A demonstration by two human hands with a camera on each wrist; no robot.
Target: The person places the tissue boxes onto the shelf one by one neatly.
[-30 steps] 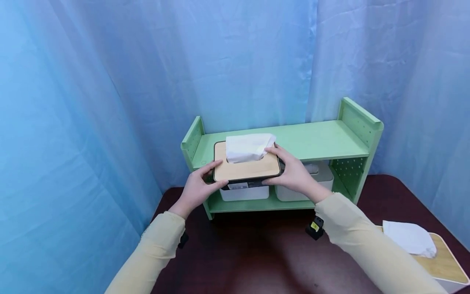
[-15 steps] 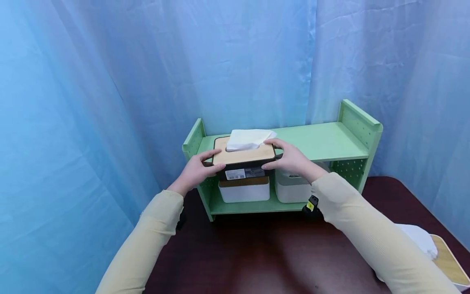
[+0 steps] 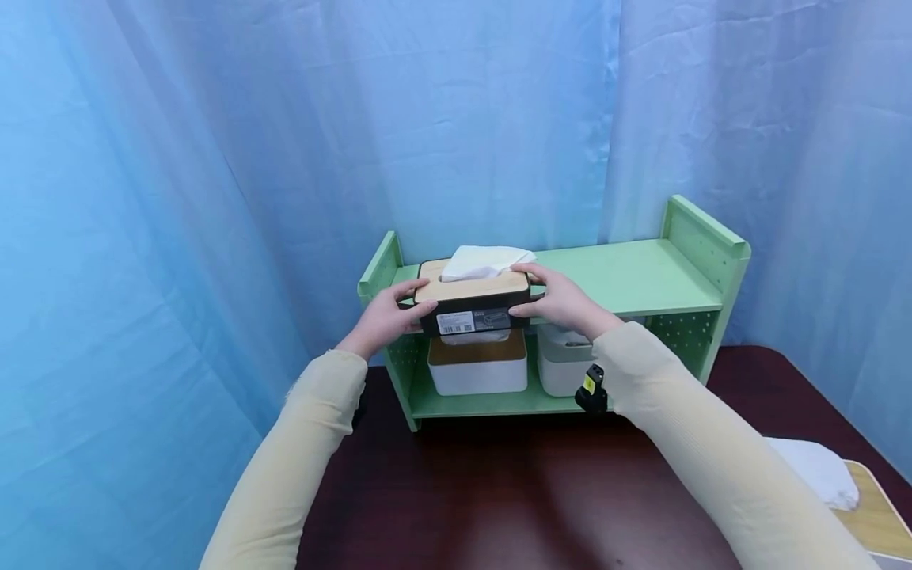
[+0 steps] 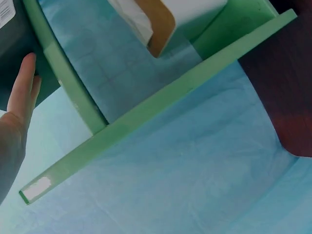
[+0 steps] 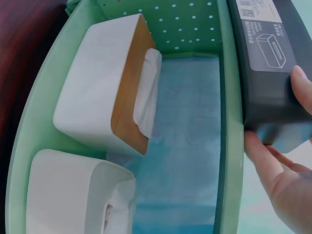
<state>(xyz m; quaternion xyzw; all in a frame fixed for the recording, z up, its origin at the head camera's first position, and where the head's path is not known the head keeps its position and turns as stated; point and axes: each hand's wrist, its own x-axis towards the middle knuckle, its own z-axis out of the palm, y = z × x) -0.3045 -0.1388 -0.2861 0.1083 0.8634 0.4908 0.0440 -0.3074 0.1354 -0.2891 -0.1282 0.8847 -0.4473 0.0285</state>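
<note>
A black tissue box (image 3: 484,313) with a light wooden lid and a white tissue sticking up is at the left part of the upper shelf of a green rack (image 3: 620,277). Its labelled front faces me and overlaps the shelf's front edge. My left hand (image 3: 386,318) grips its left end, thumb on the front and fingers by the lid. At the opposite end, my right hand (image 3: 566,302) holds it the same way. In the right wrist view the box's underside (image 5: 244,97) lies close along the shelf board; whether it bears on the board I cannot tell.
On the lower shelf stand a white tissue box (image 3: 479,377) with a brown wooden top and a white box with a grey lid (image 3: 566,364). Another wood-topped tissue box (image 3: 872,507) is at the dark table's (image 3: 513,491) right edge. Blue curtains (image 3: 499,119) hang behind.
Both hands have moved the black tissue box back over the upper shelf and levelled it, so more of its front shows. The white tissue box underneath has come into fuller view.
</note>
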